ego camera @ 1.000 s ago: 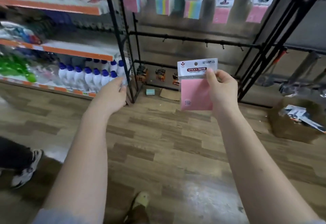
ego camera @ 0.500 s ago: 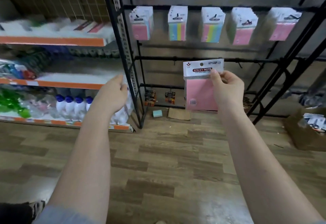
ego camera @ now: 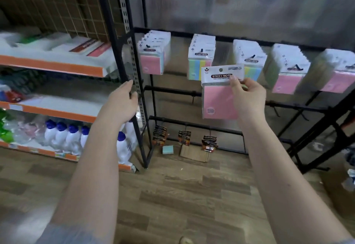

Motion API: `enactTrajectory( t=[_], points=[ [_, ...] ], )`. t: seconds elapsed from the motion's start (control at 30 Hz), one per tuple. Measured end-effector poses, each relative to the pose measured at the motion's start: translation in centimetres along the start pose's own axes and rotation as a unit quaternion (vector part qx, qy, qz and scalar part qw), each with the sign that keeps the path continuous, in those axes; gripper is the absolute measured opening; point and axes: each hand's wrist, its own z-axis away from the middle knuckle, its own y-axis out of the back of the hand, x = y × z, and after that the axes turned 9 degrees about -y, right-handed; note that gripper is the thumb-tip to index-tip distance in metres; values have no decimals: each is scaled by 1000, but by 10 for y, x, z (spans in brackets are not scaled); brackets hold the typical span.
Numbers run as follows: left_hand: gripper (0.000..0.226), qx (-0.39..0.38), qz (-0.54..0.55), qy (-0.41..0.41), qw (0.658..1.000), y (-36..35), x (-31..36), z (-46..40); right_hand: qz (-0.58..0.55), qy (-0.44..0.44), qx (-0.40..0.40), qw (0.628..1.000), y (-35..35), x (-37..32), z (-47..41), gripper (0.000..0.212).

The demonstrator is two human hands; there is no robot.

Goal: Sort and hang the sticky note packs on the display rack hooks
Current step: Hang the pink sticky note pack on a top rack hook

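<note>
My right hand [ego camera: 247,97] pinches a pink sticky note pack [ego camera: 219,101] by its white header card, holding it upright in front of the black display rack [ego camera: 230,39]. Several stacks of packs hang from hooks on the rack's top bar: a pink stack [ego camera: 153,59] at the left, two rainbow stacks [ego camera: 200,57] [ego camera: 249,61], then two more pink stacks [ego camera: 288,70] [ego camera: 336,74]. The held pack sits just below and between the two rainbow stacks. My left hand [ego camera: 123,103] is raised near the rack's left upright, fingers relaxed, holding nothing.
Left of the rack stands an orange-edged shelf unit [ego camera: 51,64] with white bottles with blue caps [ego camera: 63,138] at the bottom. Small dark packs [ego camera: 184,138] hang on the rack's lowest bar. A blue note block [ego camera: 168,150] and cardboard [ego camera: 194,154] lie on the wooden floor.
The view has tilted up and come closer to the rack. My right hand has lifted the pink pack toward the hanging stacks. My left hand has risen beside the rack's upright.
</note>
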Motion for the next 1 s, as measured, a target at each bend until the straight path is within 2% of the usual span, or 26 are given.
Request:
enactTrajectory(
  t=[0.13,0.27,0.43,0.53,0.7,0.83,1.0],
  points=[
    [48,34,-22,8,999,5,-1,-45,12,21,-19,1000,-33,-20,-48,30],
    [47,62,-22,0,998,13,-16,-87,28,31,-26,999,-65,-31,-82,24],
    [49,92,29,-26,995,8,-24,-138,30,67,-3,997,-110,-45,-114,26],
    [49,98,62,-42,992,-4,-42,-173,1,96,39,995,-143,-52,-127,23],
    [49,85,69,-73,991,8,-76,-228,-33,120,96,988,-190,-72,-136,32],
    [52,22,130,-99,986,9,-81,-254,-39,157,127,979,-211,-88,-139,41],
    [52,-3,135,-114,984,6,-78,-259,-39,197,139,970,-220,-108,-137,34]
  ],
)
